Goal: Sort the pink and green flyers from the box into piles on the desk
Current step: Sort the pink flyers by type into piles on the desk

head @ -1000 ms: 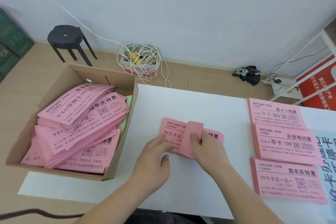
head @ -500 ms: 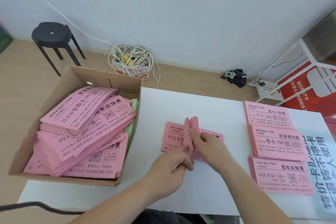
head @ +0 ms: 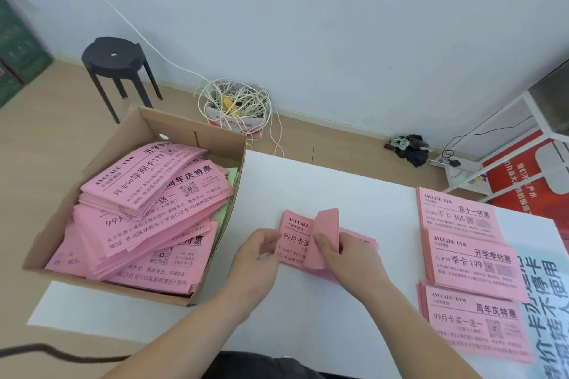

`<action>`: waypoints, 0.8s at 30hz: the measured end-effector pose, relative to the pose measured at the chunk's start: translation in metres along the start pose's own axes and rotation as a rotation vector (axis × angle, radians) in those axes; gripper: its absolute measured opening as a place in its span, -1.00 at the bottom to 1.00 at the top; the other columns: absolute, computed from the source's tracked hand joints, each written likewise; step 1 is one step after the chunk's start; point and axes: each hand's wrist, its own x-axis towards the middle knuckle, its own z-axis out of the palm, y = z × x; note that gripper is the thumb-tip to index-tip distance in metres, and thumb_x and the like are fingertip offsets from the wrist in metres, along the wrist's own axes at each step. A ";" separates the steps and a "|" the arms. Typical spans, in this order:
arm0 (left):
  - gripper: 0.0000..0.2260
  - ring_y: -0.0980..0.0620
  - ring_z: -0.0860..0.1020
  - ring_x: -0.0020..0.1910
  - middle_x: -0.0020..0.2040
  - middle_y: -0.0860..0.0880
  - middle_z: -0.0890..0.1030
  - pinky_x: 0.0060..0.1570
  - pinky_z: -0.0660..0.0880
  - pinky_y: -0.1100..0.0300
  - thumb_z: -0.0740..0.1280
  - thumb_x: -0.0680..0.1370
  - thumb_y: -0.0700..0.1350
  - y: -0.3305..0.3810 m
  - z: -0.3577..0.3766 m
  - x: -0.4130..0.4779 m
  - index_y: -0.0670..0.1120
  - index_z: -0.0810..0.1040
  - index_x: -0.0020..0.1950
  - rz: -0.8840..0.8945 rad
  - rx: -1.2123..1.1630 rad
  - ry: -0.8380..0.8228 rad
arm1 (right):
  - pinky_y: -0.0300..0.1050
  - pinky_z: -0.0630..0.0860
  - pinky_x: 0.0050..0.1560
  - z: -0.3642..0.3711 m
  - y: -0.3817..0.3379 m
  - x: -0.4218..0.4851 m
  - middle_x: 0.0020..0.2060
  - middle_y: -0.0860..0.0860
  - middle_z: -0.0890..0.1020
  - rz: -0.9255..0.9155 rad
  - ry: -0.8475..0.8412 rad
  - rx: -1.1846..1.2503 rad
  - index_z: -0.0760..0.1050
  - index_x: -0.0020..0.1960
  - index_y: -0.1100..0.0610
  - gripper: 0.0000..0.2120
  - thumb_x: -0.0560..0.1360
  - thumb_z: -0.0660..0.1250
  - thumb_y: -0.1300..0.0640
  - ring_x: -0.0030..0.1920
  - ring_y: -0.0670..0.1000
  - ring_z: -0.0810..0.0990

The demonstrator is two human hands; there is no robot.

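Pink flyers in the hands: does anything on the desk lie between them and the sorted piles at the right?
Nothing visible does. The left hand and right hand hold the pink flyers, and only bare desk lies between them and the three piles.

A pale blue-grey wall (head: 308,24) meets a light wood floor (head: 46,120). A round black stool (head: 114,55) stands at left, and a box of tangled white cable (head: 237,104) sits against the wall. At right are a white shelf frame (head: 529,120) and a red sign (head: 523,175).
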 end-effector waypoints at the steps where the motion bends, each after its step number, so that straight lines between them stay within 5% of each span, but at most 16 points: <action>1: -0.56 0.20 0.63 0.13 0.08 0.12 0.71 0.12 0.52 0.33 0.19 0.52 -0.43 0.005 0.001 -0.004 0.03 0.61 0.16 0.026 -0.014 -0.004 | -0.14 0.53 -0.15 0.001 0.000 -0.001 -0.21 -0.09 0.67 -0.003 0.002 0.006 0.54 -0.11 -0.01 -0.56 0.63 0.12 -0.31 -0.16 -0.06 0.63; 4: -0.55 0.24 0.62 0.07 0.07 0.20 0.70 0.00 0.46 0.48 0.22 0.55 -0.40 0.009 0.008 -0.014 0.13 0.63 0.13 0.075 0.038 -0.086 | -0.13 0.44 -0.25 0.002 -0.002 -0.002 -0.29 -0.07 0.62 0.008 0.009 0.011 0.47 -0.20 0.05 -0.48 0.61 0.11 -0.36 -0.26 -0.04 0.57; 7: -0.50 0.15 0.59 0.00 0.16 0.17 0.69 0.04 0.45 0.33 0.19 0.56 -0.36 -0.004 0.018 -0.024 0.23 0.68 0.10 0.072 0.114 -0.266 | -0.13 0.38 -0.27 0.000 -0.001 -0.003 -0.34 -0.07 0.57 0.011 0.011 0.028 0.42 -0.24 0.08 -0.41 0.60 0.07 -0.41 -0.30 -0.04 0.53; 10: -0.49 0.38 0.48 0.30 0.28 0.30 0.61 0.35 0.32 0.33 0.17 0.56 -0.38 -0.009 0.020 -0.030 0.19 0.70 0.12 0.058 0.132 -0.325 | -0.12 0.43 -0.23 -0.004 0.000 -0.007 -0.30 -0.09 0.64 0.005 -0.002 0.085 0.52 -0.21 0.05 -0.40 0.61 0.03 -0.41 -0.24 -0.05 0.58; 13: -0.52 0.42 0.45 0.33 0.24 0.34 0.62 0.35 0.27 0.42 0.18 0.59 -0.37 -0.006 0.015 -0.025 0.15 0.72 0.08 0.081 0.130 -0.347 | -0.08 0.53 -0.17 0.001 0.003 -0.007 -0.23 -0.09 0.68 -0.019 -0.020 0.058 0.57 -0.13 0.00 -0.48 0.65 0.05 -0.33 -0.19 -0.05 0.63; 19: -0.62 0.24 0.55 0.17 0.20 0.22 0.60 0.11 0.46 0.37 0.20 0.59 -0.33 -0.011 0.008 -0.016 0.12 0.61 0.15 0.005 0.128 0.005 | -0.17 0.54 -0.11 -0.001 0.011 -0.002 -0.11 -0.08 0.68 -0.003 -0.049 0.073 0.58 0.05 0.00 -0.59 0.71 0.01 -0.14 -0.13 -0.10 0.63; 22: -0.75 0.13 0.61 0.12 0.11 0.12 0.67 0.12 0.50 0.30 0.29 0.62 -0.23 -0.008 0.009 -0.011 0.09 0.63 0.15 -0.021 0.099 -0.007 | -0.09 0.56 0.03 -0.005 0.016 -0.001 -0.08 -0.05 0.68 0.017 -0.070 0.157 0.58 0.02 -0.01 -0.54 0.69 0.02 -0.25 -0.06 -0.02 0.64; 24: -0.79 0.16 0.62 0.13 0.12 0.15 0.69 0.24 0.52 0.21 0.33 0.63 -0.16 -0.002 0.012 -0.013 0.07 0.64 0.20 -0.003 0.065 -0.057 | -0.09 0.50 -0.11 -0.005 0.016 -0.002 -0.16 -0.04 0.64 0.020 -0.067 0.156 0.52 -0.09 0.03 -0.49 0.67 0.01 -0.30 -0.15 0.00 0.60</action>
